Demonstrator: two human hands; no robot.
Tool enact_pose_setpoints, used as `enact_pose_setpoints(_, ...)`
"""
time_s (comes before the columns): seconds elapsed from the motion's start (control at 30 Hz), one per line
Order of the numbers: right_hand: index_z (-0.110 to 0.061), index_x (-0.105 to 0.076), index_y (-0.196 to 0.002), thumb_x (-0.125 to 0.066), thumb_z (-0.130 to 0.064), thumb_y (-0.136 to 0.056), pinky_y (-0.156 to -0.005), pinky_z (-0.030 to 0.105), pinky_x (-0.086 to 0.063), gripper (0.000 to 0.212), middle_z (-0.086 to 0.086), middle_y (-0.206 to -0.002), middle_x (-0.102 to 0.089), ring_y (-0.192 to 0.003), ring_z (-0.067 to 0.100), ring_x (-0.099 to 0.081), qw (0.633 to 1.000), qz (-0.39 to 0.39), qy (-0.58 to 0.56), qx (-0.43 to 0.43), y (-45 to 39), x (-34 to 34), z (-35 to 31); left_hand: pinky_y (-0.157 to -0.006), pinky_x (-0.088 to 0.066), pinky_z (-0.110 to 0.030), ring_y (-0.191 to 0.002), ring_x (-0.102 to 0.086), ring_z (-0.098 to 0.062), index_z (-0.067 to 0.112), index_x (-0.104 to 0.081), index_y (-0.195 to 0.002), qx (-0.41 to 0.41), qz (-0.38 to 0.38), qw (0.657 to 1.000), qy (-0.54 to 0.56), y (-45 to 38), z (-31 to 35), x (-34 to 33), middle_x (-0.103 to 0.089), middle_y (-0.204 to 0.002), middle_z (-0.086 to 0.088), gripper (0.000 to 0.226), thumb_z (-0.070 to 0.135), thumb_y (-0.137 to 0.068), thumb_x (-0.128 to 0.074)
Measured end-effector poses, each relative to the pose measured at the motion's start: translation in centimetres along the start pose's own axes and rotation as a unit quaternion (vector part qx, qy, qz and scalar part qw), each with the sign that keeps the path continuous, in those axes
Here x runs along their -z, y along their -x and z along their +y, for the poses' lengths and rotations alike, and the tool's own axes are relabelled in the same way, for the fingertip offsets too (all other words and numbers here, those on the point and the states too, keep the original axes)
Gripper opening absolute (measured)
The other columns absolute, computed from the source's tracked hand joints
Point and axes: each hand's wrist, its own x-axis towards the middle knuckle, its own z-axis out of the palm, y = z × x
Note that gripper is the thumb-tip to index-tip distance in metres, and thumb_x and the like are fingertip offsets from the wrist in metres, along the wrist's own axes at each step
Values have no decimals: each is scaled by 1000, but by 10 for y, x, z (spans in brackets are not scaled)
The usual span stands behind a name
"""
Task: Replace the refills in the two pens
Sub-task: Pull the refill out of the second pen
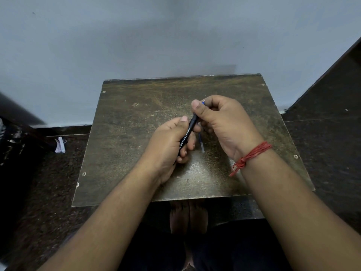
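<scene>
Grey-blue wall (175,36) behind, meeting dark speckled floor (48,192) on both sides. Small worn brown worktop (127,124) pushed up to the wall, far edge touching it, near edge just over bare feet (187,218) on the floor below. Plenty of bare surface on the left half and along the far edge; less room on the right, where the forearm crosses the near right corner. Scrap of white paper (60,145) on the floor, well apart from the left edge. Left hand (168,145) above the middle of the worktop, grip closed round the lower part of a black pen (187,133), thumb up along the barrel. Right hand (224,124) just beyond and to the right, grip pinched shut on the upper end of the same pen, thumb and fingers curled over it; red thread (252,155) tied at that wrist. Pen's long axis tilted, running from near-left up to far-right, white lettering along the barrel; blue tip (203,102) poking out past the right thumb toward the wall. Thin translucent refill (201,142) lying on the worktop under the hands, long axis roughly near-to-far, partly hidden by fingers.
</scene>
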Motion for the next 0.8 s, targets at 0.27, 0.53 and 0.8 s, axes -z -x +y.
enact_pose_setpoints(0.27, -7, -60, -79, -68, -12, -91, -48, 17, -39, 16, 11, -67, -56, -56, 17, -50, 996, -24, -81, 1, -1, -3, -2, -31, -17, -11, -30, -26, -3, 4, -58, -86, 5, -24, 998, 51, 0, 4, 4, -45, -47, -2, 35, 24, -107, -40)
enact_pose_setpoints(0.53, -12, -62, -76, -69, -17, -87, -54, 27, -40, 14, 10, -69, -59, -58, 22, -52, 993, -54, -100, 27, -5, -1, 1, -30, -17, -10, -31, -25, -3, 4, -58, -84, 24, -53, 994, 92, 1, 8, 7, -43, -46, -1, 34, 23, -107, -39)
enact_pose_setpoints(0.8, 1, -68, -97, -67, -13, -92, -65, 30, -44, 14, 10, -79, -65, -64, 17, -58, 990, -77, -120, 7, -3, 1, -1, -32, -21, -14, -34, -29, -5, 6, -60, -86, 10, -26, 996, 80, 1, 5, 7, -48, -50, -2, 33, 23, -106, -41)
